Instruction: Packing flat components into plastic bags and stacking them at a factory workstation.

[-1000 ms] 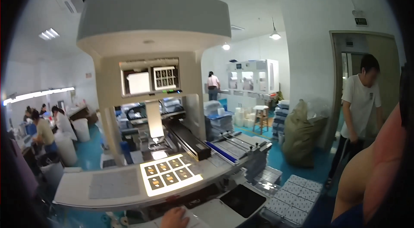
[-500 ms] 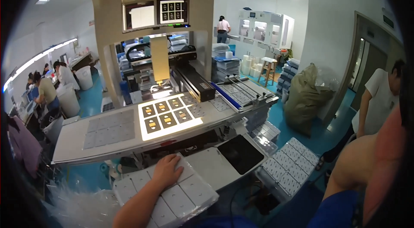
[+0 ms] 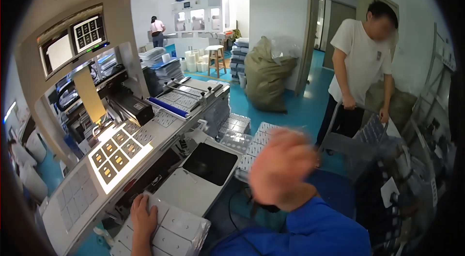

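My left hand (image 3: 144,215) rests flat, fingers stretched out, on a plastic-wrapped stack of white rectangular panels (image 3: 179,224) at the lower left. Blue-sleeved, my right hand (image 3: 283,166) is raised in front of me; motion smears its fingers, and whether it holds anything cannot be made out. Partly behind it lies another stack of marked white panels (image 3: 259,141). Between my hands, a black mouse pad (image 3: 218,161) with a dark mouse (image 3: 198,166) lies on a white shelf.
Left stands a machine with a lit panel (image 3: 118,154) bearing black cards, under a screen (image 3: 72,40). Its long bed (image 3: 58,229) carries grey sheets. A person (image 3: 361,57) at right grips a grey cart handle (image 3: 339,111). A large olive sack (image 3: 266,77) stands by the doorway.
My view has swung right, so the machine now sits further left. My right hand has come into view from the right side. My left hand stays on the panel stack.
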Tool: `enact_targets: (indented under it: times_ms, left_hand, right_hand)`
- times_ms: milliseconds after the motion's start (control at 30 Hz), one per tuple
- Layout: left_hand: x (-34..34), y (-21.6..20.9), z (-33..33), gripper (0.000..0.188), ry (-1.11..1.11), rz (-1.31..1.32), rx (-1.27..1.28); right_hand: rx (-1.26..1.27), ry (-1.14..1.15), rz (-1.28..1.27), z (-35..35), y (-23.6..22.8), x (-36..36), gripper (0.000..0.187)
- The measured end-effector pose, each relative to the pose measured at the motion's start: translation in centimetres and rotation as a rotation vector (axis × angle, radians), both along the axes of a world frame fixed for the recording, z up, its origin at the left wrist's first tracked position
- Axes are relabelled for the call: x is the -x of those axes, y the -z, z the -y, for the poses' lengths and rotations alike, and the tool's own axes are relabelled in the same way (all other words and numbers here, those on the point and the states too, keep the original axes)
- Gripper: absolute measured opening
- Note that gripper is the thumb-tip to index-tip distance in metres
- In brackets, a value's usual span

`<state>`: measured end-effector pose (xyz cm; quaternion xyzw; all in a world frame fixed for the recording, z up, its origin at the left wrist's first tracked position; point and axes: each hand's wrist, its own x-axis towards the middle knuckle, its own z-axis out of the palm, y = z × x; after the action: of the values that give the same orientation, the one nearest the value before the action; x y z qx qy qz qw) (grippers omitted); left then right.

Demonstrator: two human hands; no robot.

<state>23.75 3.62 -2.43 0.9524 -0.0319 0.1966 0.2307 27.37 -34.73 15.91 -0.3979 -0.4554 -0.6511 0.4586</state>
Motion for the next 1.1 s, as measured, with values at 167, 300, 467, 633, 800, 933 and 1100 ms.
enact_targets:
  times_ms: [167, 300, 467, 633, 800, 933, 1100]
  left_hand:
    - [0.9, 0.5, 0.4, 0.056, -0.047, -0.002, -0.038]
    - [-0.8, 0.5, 1.7, 0.058, -0.039, -0.021, -0.050]
    - [-0.7, 0.6, 2.1, 0.052, -0.050, 0.056, -0.079]
    - [0.0, -2.4, 3.0, 0.042, 0.028, 0.109, -0.320]
    - [4.0, -3.2, 8.6, 0.036, 0.276, -0.132, -0.098]
    - [6.2, -3.8, 12.7, 0.029, 0.316, -0.183, 0.000]
    - [5.7, -2.8, 13.8, 0.032, 0.287, -0.209, -0.042]
  right_hand:
    - [0.720, -0.245, -0.801, -5.7, 13.5, 1.9, 0.034]
    - [0.815, -0.268, -0.956, -5.3, 20.5, 2.1, 0.011]
    - [0.839, -0.349, -1.205, -4.5, 21.0, 1.0, 0.012]
    - [0.809, -0.546, -1.675, -4.8, 20.2, 0.6, 0.013]
    - [0.791, -0.806, -1.838, -3.3, 21.3, 0.4, 0.013]
    - [0.820, -0.885, -1.863, -2.8, 21.7, 0.7, 0.011]
    - [0.840, -0.909, -1.851, -2.6, 22.5, 0.7, 0.011]
